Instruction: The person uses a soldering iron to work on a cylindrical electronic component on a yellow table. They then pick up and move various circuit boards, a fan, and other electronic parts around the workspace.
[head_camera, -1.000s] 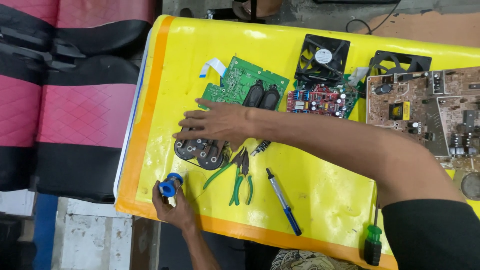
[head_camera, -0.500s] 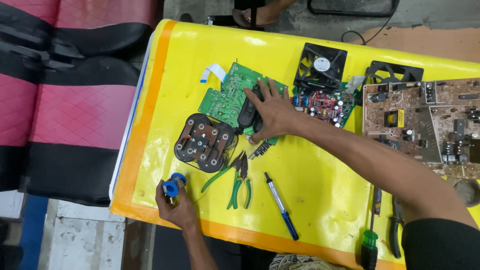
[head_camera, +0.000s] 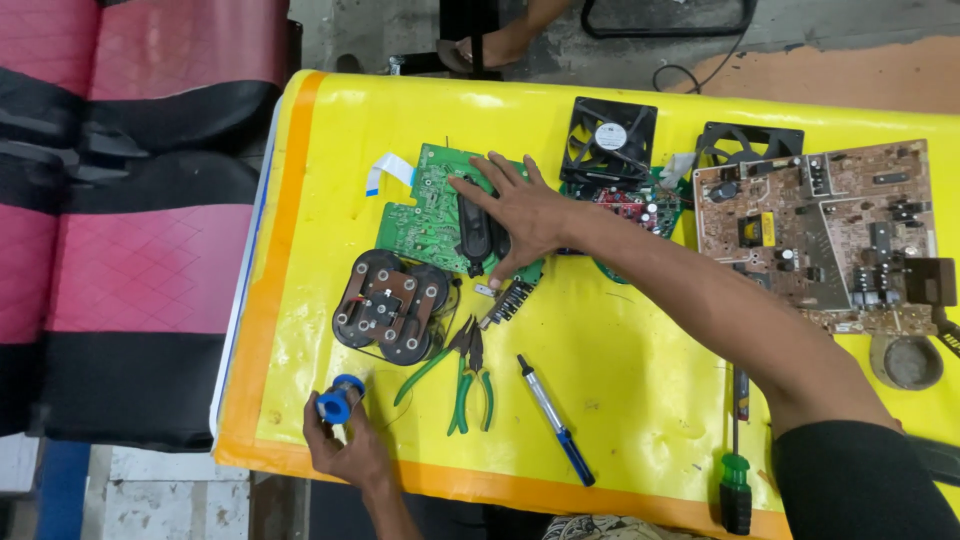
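Observation:
My right hand (head_camera: 520, 215) lies flat with fingers spread on a green circuit board (head_camera: 425, 215), covering its black oval parts; the thumb rests at the board's lower edge. My left hand (head_camera: 350, 450) is at the near edge of the yellow table (head_camera: 650, 400) and holds a small blue spool (head_camera: 338, 400). A black block of round capacitors with a brown plate (head_camera: 390, 305) sits just below the green board, between the two hands. Green-handled pliers (head_camera: 465, 375) and a blue-tipped pen-like tool (head_camera: 555, 430) lie beside it.
Two black fans (head_camera: 608, 140) (head_camera: 748, 145), a small red board (head_camera: 635, 205) and a large brown circuit board (head_camera: 820, 235) fill the far right. A green-handled screwdriver (head_camera: 735, 480) lies by my right arm. A red and black seat (head_camera: 120, 230) stands left. Another person's foot (head_camera: 490, 45) shows beyond the table.
My right hand left the capacitor block and moved up and right onto the green circuit board. The left hand has kept hold of the blue spool at the near edge.

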